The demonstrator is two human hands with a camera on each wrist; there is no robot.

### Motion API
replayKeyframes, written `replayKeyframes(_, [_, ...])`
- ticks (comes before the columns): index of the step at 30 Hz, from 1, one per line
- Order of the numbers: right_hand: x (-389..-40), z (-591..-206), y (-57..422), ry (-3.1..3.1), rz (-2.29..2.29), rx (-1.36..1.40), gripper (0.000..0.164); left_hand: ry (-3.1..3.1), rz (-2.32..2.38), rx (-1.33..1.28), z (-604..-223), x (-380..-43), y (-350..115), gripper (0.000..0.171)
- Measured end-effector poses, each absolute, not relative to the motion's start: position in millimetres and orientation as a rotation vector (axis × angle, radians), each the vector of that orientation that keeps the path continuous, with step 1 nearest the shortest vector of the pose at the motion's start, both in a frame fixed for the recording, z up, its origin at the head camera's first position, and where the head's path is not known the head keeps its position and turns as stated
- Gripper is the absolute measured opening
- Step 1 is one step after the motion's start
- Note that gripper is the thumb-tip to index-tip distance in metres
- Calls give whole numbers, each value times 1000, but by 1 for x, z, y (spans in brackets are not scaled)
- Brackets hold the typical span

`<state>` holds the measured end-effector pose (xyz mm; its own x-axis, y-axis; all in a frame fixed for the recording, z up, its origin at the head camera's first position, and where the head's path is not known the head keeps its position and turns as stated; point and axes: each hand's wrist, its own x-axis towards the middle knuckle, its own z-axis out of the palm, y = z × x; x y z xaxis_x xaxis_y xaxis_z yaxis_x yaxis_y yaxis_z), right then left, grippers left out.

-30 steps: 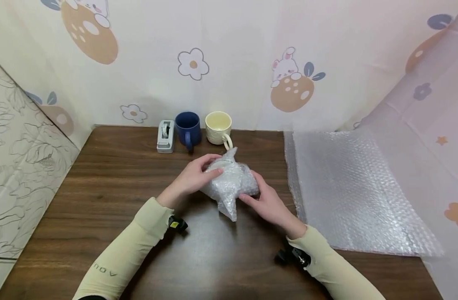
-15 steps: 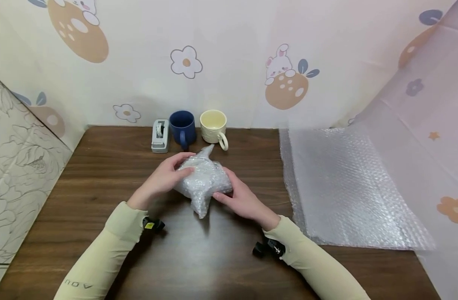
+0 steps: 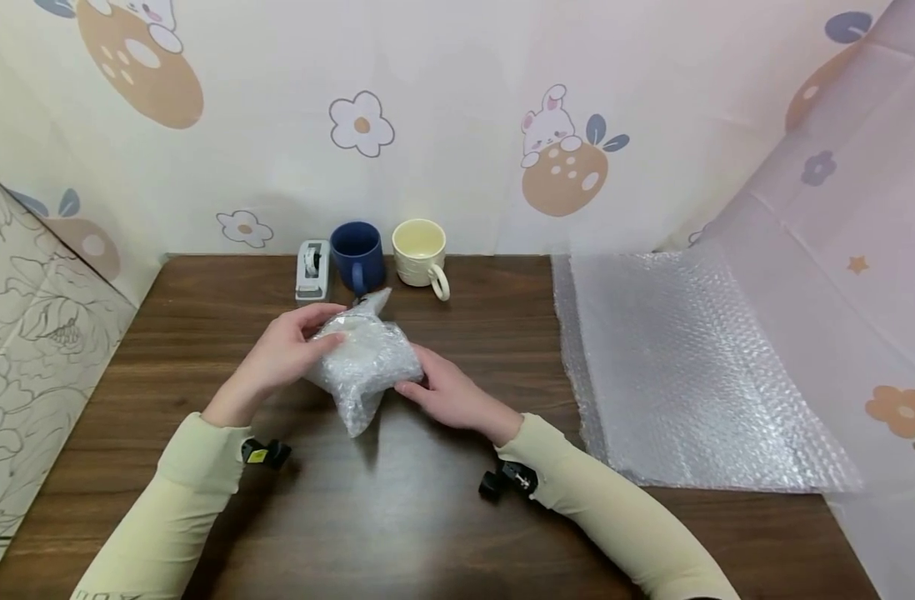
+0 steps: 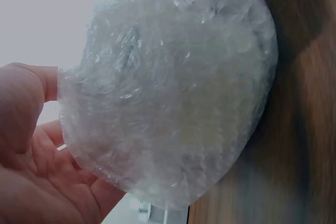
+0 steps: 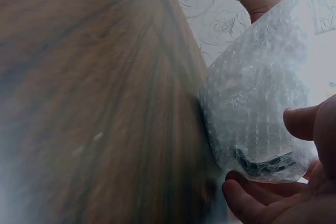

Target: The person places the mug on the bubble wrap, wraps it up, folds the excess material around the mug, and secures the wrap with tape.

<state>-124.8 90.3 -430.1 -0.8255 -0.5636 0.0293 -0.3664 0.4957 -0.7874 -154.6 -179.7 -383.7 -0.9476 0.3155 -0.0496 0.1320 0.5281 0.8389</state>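
A lumpy bundle (image 3: 367, 354) of shiny, dimpled bubble wrap, with pointed ends jutting toward the wall and toward the person, sits left of centre over the dark wood-grain desk (image 3: 397, 533). The left hand (image 3: 281, 354) grips its left side, thumb on top; the right hand (image 3: 453, 392) holds its right end between thumb and fingers, where a dark curve shows through the film. Just beyond stand a smooth blue mug (image 3: 356, 258), a cream mug (image 3: 418, 254) and a grey tape dispenser (image 3: 312, 271), near the desk's back edge. Glossy wood stretches rightward to a flat bubble-wrap sheet (image 3: 675, 375), which overhangs the right edge.
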Motion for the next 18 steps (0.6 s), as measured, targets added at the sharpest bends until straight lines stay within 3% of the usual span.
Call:
replayKeyframes(7, [-135,-431,59,2496,-1192,-830,56,2747,1139,474,-366,-143,-195,51])
replayKeyframes(12, [-139,-428,42,2518,-1191,-795,57,2875,719,652,-355,-129,-187,74])
replayKeyframes(15, [-140,-428,36,2529,-1184,-779,58,2910,570,619,-353,-126,-185,82])
replayKeyframes(18, [-140,-429,34,2525,-1170,-780,61,2935,532,564,-354,-126,-185,79])
